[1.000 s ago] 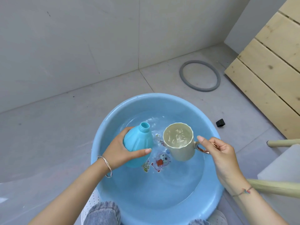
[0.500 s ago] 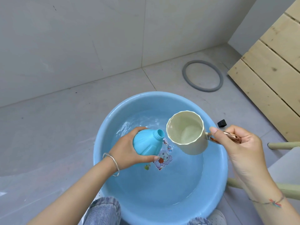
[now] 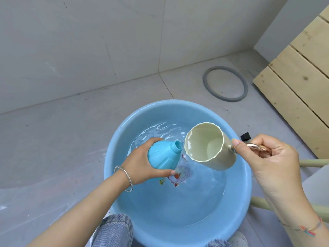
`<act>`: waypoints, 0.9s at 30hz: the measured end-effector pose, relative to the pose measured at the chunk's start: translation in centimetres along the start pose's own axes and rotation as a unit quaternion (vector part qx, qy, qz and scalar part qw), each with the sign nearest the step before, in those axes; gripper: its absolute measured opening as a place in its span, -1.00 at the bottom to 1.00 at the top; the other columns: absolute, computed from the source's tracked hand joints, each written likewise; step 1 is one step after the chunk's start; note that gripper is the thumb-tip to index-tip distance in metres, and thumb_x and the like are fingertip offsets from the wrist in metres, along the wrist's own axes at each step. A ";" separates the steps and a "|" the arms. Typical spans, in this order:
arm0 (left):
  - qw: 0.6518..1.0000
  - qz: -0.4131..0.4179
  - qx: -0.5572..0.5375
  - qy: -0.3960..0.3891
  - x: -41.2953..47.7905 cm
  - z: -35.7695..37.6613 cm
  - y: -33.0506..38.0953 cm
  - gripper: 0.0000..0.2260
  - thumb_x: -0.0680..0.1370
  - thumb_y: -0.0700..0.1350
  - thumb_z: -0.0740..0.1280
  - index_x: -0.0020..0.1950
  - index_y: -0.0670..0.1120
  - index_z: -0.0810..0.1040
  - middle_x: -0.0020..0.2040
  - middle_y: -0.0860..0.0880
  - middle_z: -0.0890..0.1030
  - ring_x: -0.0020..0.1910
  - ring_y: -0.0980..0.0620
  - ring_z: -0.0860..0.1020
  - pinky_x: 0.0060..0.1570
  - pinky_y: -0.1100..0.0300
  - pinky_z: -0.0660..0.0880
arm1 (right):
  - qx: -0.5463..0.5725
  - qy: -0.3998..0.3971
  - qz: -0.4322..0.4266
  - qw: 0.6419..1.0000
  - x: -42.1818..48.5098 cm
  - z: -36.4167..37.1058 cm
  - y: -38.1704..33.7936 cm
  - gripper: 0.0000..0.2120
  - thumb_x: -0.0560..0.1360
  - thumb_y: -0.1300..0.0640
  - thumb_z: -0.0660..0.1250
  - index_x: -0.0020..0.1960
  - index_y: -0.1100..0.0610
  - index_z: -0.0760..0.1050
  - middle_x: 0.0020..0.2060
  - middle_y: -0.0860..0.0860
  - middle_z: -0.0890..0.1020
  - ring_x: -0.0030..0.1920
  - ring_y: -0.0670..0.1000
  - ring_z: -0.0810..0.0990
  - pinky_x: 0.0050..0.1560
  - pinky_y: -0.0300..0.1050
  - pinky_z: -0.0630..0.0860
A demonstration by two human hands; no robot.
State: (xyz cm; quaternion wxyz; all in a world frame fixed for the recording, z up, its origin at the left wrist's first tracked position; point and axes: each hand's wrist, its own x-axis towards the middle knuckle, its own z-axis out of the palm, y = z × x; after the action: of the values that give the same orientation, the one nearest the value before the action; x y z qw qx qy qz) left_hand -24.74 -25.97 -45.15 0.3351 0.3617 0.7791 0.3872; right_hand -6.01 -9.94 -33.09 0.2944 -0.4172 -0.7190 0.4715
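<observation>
left hand: centre-left of frame, fingers + thumb wrapped round the fat belly of the bottle; firm grip, wrist low over the basin.
bottle: blue plastic, no cap, held above the water and tipped so its neck points up-right at the mug's rim. Neck is narrow, so aim matters more than speed.
basin: blue, lower centre, on the floor; water in bottom, rippled nr far wall. Catches any spill, so do the transfer over its middle.
mug: cream, faceted, right of centre, tipped w/ mouth facing left toward the neck. Lower lip sits just beside the neck; touching or not, can't tell. Only a little liquid shows inside; no clear stream visible.
right hand: right side of frame, thumb + curled fingers pinching the copper handle.
technique (judgement): stand bottle more upright so the opening faces the lip; bring one facet corner of the rim directly over the opening as a spout; tip slowly from the wrist for a thin stream; ease off if water runs down the outside.
risk (judgement): wet plastic may slip; squeezing the belly would burp water back out.
</observation>
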 end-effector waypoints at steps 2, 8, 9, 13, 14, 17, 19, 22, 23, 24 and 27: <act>1.000 -0.001 -0.003 0.001 0.0 0.0 0.0 -0.23 0.08 0.38 0.51 0.23 0.25 0.39 0.06 0.28 0.56 0.04 0.26 0.55 0.09 0.21 0.51 | -0.003 0.001 -0.003 1.000 0.0 -0.1 0.0 -0.66 0.37 0.22 0.50 -0.41 0.23 0.36 -0.45 0.30 0.44 -0.47 -0.07 0.26 -0.50 -0.30 0.17; 1.000 -0.004 -0.005 -0.001 -0.1 0.0 0.2 -0.23 0.08 0.36 0.52 0.23 0.24 0.39 0.04 0.27 0.57 0.01 0.28 0.55 0.05 0.26 0.51 | -0.015 0.019 -0.015 1.000 0.2 -0.2 0.1 -0.66 0.37 0.22 0.50 -0.43 0.18 0.37 -0.58 -0.09 0.31 -0.53 -0.11 0.25 -0.50 -0.35 0.17; 1.000 -0.005 -0.005 -0.002 -0.1 0.1 0.2 -0.23 0.08 0.36 0.52 0.23 0.24 0.39 0.03 0.27 0.57 0.01 0.27 0.55 0.06 0.25 0.52 | -0.019 0.020 -0.018 0.999 0.2 -0.2 0.1 -0.66 0.37 0.22 0.50 -0.43 0.18 0.37 -0.59 -0.09 0.31 -0.53 -0.11 0.25 -0.50 -0.36 0.17; 1.000 -0.011 -0.006 -0.004 -0.1 0.3 0.1 -0.21 0.07 0.38 0.51 0.24 0.24 0.38 0.04 0.27 0.57 0.01 0.28 0.55 0.07 0.25 0.51 | -0.026 0.021 -0.035 0.999 0.2 -0.2 -0.2 -0.64 0.33 0.18 0.54 -0.43 0.17 0.37 -0.58 -0.08 0.33 -0.52 -0.11 0.27 -0.49 -0.38 0.17; 1.000 -0.012 -0.007 -0.006 -0.1 0.4 0.1 -0.20 0.06 0.38 0.51 0.24 0.24 0.38 0.05 0.26 0.57 0.01 0.27 0.55 0.07 0.23 0.52 | -0.029 0.020 -0.039 0.999 0.2 -0.2 -0.3 -0.64 0.32 0.17 0.54 -0.42 0.17 0.37 -0.57 -0.07 0.34 -0.51 -0.11 0.27 -0.49 -0.38 0.18; 1.000 -0.016 -0.013 -0.015 -0.2 0.5 0.1 -0.22 0.06 0.37 0.52 0.23 0.24 0.38 0.03 0.26 0.57 -0.01 0.28 0.56 0.06 0.22 0.53 | -0.041 0.021 -0.051 0.998 0.1 -0.2 -0.7 -0.67 0.35 0.22 0.52 -0.42 0.15 0.38 -0.54 -0.03 0.37 -0.50 -0.11 0.29 -0.47 -0.38 0.20; 1.000 -0.018 -0.014 -0.015 -0.2 0.5 0.1 -0.22 0.06 0.37 0.51 0.22 0.24 0.39 0.02 0.25 0.58 -0.02 0.27 0.56 0.05 0.22 0.53 | -0.051 0.019 -0.063 0.996 0.1 -0.2 -0.9 -0.66 0.33 0.19 0.54 -0.42 0.13 0.38 -0.53 -0.02 0.39 -0.49 -0.10 0.31 -0.45 -0.38 0.22; 1.000 -0.018 -0.007 -0.014 -0.2 0.6 0.1 -0.22 0.06 0.38 0.51 0.22 0.25 0.39 0.02 0.25 0.57 -0.01 0.27 0.56 0.06 0.22 0.52 | -0.066 0.015 -0.080 0.995 0.1 -0.2 -1.2 -0.67 0.32 0.16 0.54 -0.41 0.13 0.39 -0.50 0.04 0.41 -0.47 -0.09 0.32 -0.42 -0.37 0.24; 1.000 -0.017 -0.007 -0.014 -0.2 0.6 0.1 -0.22 0.06 0.38 0.51 0.22 0.24 0.39 0.03 0.25 0.57 0.00 0.27 0.55 0.06 0.22 0.52 | -0.071 0.015 -0.084 0.994 0.1 -0.2 -1.3 -0.67 0.32 0.16 0.54 -0.40 0.13 0.39 -0.48 0.06 0.42 -0.46 -0.09 0.33 -0.41 -0.36 0.24; 1.000 -0.017 -0.008 -0.013 -0.2 0.7 0.0 -0.22 0.07 0.37 0.52 0.23 0.24 0.39 0.03 0.25 0.57 0.01 0.27 0.55 0.07 0.22 0.52 | -0.076 0.015 -0.087 0.993 0.1 -0.2 -1.4 -0.67 0.32 0.14 0.54 -0.40 0.13 0.39 -0.46 0.08 0.43 -0.46 -0.09 0.33 -0.41 -0.36 0.24; 1.000 -0.021 -0.010 -0.016 -0.2 0.7 0.0 -0.22 0.06 0.38 0.51 0.23 0.25 0.38 0.03 0.25 0.57 0.00 0.27 0.55 0.05 0.25 0.51 | -0.086 0.017 -0.093 0.992 0.1 -0.1 -1.7 -0.74 0.29 0.05 0.45 -0.39 0.12 0.39 -0.44 0.06 0.45 -0.45 -0.09 0.33 -0.39 -0.37 0.26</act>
State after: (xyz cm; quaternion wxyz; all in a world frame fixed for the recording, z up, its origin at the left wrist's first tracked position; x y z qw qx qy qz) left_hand -24.07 -25.91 -45.39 0.3588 0.3480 0.7774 0.3819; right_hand -6.48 -10.15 -31.45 0.3121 -0.3808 -0.7872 0.3713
